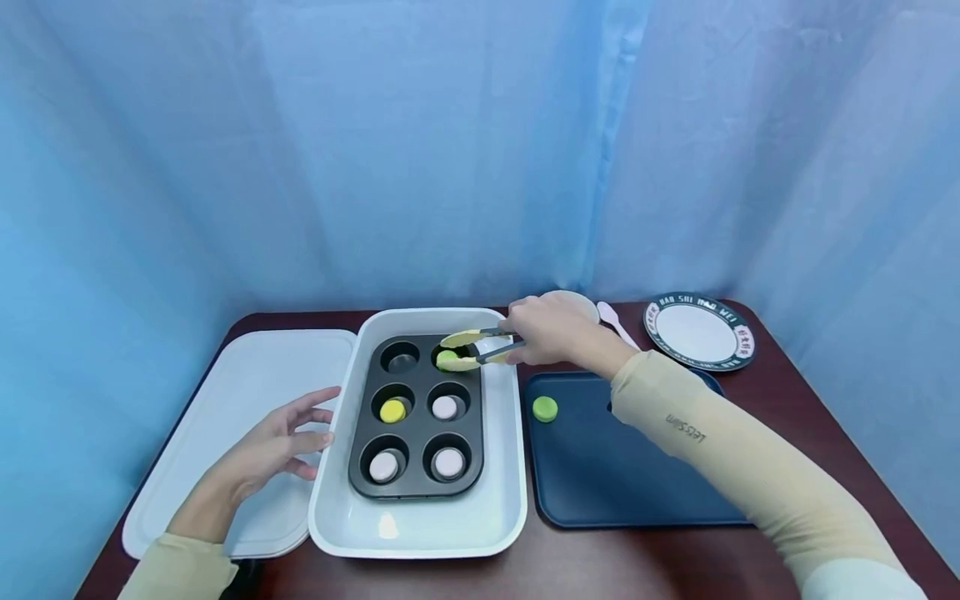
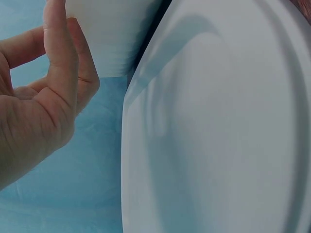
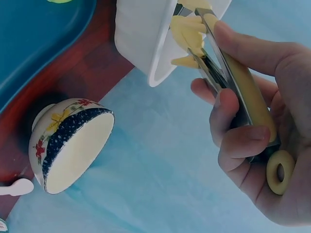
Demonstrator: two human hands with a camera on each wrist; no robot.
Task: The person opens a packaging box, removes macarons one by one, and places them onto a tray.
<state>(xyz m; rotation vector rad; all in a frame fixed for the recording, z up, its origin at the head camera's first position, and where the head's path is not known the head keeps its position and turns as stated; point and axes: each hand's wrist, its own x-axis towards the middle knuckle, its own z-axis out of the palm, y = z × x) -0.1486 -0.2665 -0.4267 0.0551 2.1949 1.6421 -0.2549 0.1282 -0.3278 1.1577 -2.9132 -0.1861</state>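
My right hand (image 1: 551, 329) grips yellow-and-metal tongs (image 3: 250, 92), whose tips reach into the back right cup of a dark muffin tin (image 1: 418, 417). Between those tips is a green disc (image 1: 446, 359); whether they pinch it firmly I cannot tell. The tin lies in a white tub (image 1: 405, 540). A yellow disc (image 1: 392, 410) sits in the middle left cup, and pale pink discs (image 1: 448, 462) are in the middle right and both front cups. My left hand (image 1: 262, 450) holds nothing, its fingers loosely spread beside the tub's left wall. Contact with the wall is unclear.
At the left lies a white lid-like board (image 1: 262, 367). On the right, a dark blue tray (image 1: 622, 492) carries another green disc (image 1: 545, 408). Behind it are a patterned bowl (image 3: 80, 145), a pale spoon (image 1: 613, 318) and a green-rimmed plate (image 1: 693, 333). Blue curtain surrounds the table.
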